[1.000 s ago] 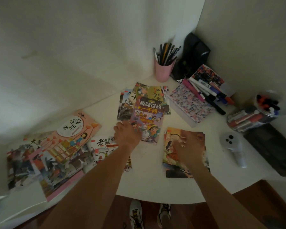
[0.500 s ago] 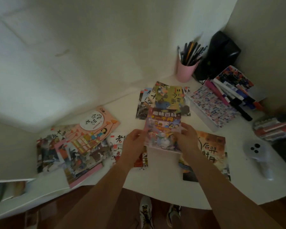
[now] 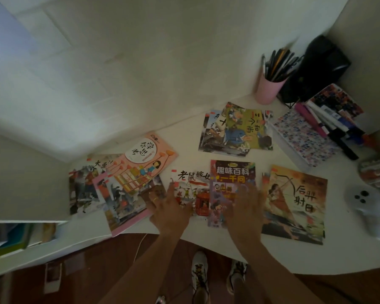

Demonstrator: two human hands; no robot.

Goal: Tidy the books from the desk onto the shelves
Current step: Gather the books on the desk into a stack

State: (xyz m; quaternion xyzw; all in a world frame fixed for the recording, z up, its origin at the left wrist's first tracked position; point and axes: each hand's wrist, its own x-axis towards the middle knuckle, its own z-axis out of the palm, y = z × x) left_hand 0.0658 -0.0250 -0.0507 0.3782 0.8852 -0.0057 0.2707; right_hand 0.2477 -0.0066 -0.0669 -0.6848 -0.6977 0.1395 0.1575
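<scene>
- Big white curved desk [image 3: 239, 255] filling the middle, tucked into a pale corner of wall.
- Low white shelf [image 3: 20, 235] off at the far left edge, a few blurry books standing in it.
- Pink-covered picture book with a white circle and orange flowers [image 3: 140, 170] lying tilted on the left of the desk, stacked over a couple of darker illustrated books.
- Orange-brown picture book with an archer drawing a bow [image 3: 294, 205] flat on the right, just beside the right hand.
- Green-and-yellow cartoon book [image 3: 244, 130] further back, sitting on top of other thin books.
- White picture book with a red sedan chair scene [image 3: 191, 191] in the middle, partly under the left hand.
- Purple-and-red encyclopedia book with yellow lettering [image 3: 230, 183] lying flat between the white one and the archer one, overlapping the white one's right edge.
- Patterned floral notebook [image 3: 303, 137] at back right, markers and pens piled along its far edge.
- Pink cylindrical pen cup [image 3: 269, 88] full of dark pens, next to a black bag-like lump in the corner.
- White handheld controller [image 3: 364, 205] near the right edge.
- Left hand [image 3: 169, 207] spread flat, fingers straight, resting on the white book, gripping nothing.
- Right hand [image 3: 246, 207] motion-blurred, fingers splayed over the purple book's lower half, looks released.
</scene>
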